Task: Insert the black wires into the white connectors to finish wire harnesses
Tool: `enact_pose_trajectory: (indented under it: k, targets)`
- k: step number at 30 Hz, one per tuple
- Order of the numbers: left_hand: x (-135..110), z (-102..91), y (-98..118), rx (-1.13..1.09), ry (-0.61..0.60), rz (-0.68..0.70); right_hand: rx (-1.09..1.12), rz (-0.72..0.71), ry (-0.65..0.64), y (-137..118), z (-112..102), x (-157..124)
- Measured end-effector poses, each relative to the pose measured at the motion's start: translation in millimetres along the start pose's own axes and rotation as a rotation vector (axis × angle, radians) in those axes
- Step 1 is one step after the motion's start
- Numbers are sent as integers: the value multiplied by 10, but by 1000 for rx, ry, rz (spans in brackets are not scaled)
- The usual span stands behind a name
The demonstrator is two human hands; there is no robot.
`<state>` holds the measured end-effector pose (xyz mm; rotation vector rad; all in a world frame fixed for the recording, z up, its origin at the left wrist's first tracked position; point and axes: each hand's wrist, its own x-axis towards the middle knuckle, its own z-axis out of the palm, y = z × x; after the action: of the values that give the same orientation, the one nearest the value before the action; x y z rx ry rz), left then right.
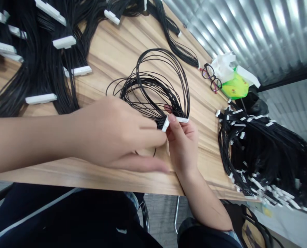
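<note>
Left to right: harnesses (47, 69) lie on the desk (112, 58) at 10 o'clock from the white connector (165, 124). Left hand (117, 134) sits at 9 o'clock, fingers (148, 137) extended together, tips just beside it. Right hand (181, 146), nearer, has its fingers (172, 120) clamped on it; its long axis runs 1 to 7 o'clock. Wire loops (153, 82) rise at 12; a pile (259, 155) lies at 3.

"What's the person wearing?"
"A dark navy garment (65, 220) with a thin pale stripe (31, 215) running across it."
"And the right sleeve (202, 230)?"
"Dark too, bunched on the forearm, with a blue checked edge (231, 236) at the cuff."
</note>
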<state>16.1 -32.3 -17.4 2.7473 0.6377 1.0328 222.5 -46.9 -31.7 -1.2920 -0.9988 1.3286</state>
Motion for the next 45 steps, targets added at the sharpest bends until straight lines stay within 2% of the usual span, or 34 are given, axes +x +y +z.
enact_pose_trajectory:
  k: [4, 6, 9, 12, 18, 20, 24, 27, 33, 37, 43, 45]
  targets:
    - [43, -72, -81, 122, 41, -200, 9, -40, -10, -5, 13, -22]
    - [47, -63, -121, 264, 39, -200, 25, -57, -6, -6, 10, -27]
    - [35, -38, -148, 393, 45, -126, 14, -57, 7, -2, -2, -24]
    - [27, -43, -145, 418, 15, -115, -3, -62, 9, 4, -9, -16]
    - [41, -91, -125, 360, -128, -246, -39, -83, 11, 5, -7, -26]
    - [39, -106, -117, 402, -123, -221, -59, -90, 10, 9, -10, -34]
    - [15, -113, -112, 486, 8, -82, -101, -87, 11, 17, -22, -39]
    - [-4, -99, -124, 484, 58, -41, -116, -76, -8, 9, -22, -37]
    - [-2, -110, -155, 448, 11, 18, -76, -81, 9, -6, -12, -26]
    - [-18, -75, -182, 449, -2, 10, -106, -94, -5, 18, -18, -27]
    - [-13, -16, -175, 438, 79, -37, -149, -139, 0, -5, -10, -59]
    - [8, -27, -163, 397, 34, -62, -156, -165, 4, -29, 6, -71]
